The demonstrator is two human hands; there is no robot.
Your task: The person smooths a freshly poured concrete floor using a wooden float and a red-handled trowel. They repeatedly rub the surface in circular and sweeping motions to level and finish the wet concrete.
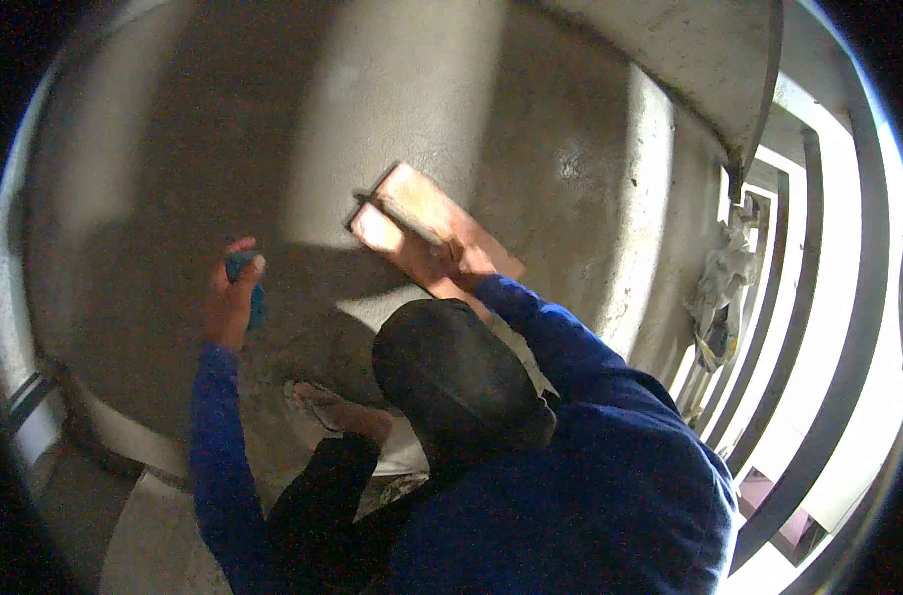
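My right hand (463, 263) is closed around the handle of a rectangular, orange-brown plastering float (427, 203). The float lies slanted on the smooth grey cement surface (402, 89), its upper left end farthest from me. Part of the handle and the grip is hidden by my fingers. Out to the left, my left hand (230, 297) is raised with its fingers curled around a small teal piece (256, 305), a sponge or a cloth; I cannot tell which. That hand looks apart from the cement.
A sandalled foot (331, 405) stands on the cement below the float. Dark railing bars (803, 327) run along the right, with crumpled plastic (719, 283) beside them. A low ledge (124, 426) borders the left. Bands of sunlight cross the surface.
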